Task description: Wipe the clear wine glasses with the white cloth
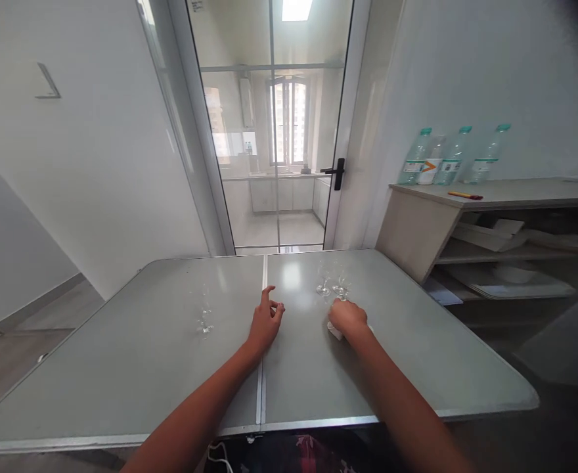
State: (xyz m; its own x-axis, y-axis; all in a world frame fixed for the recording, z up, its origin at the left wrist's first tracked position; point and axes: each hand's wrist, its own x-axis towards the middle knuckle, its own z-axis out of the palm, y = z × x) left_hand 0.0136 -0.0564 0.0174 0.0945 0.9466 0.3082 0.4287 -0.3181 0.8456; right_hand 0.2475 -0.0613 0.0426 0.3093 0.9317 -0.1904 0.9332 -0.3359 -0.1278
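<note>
My right hand (349,316) is closed in a loose fist over the right half of the table. A small white piece (335,331), perhaps cloth or tissue, shows beneath its fingers; its kind is unclear. Just beyond that hand stand clear stemmed glasses (323,289), close together and partly hard to see. My left hand (266,318) hovers near the metal seam in the table's middle. Its index finger is raised, the others are half curled, and nothing is held. To its left, another clear stemmed glass (205,320) stands apart on the table.
The grey table (121,381) has a metal rim and a central seam (259,394). At its far side is a glass door (289,144). On the right, a shelf unit (417,230) carries plastic bottles (450,157) and an orange pen-like object (465,195).
</note>
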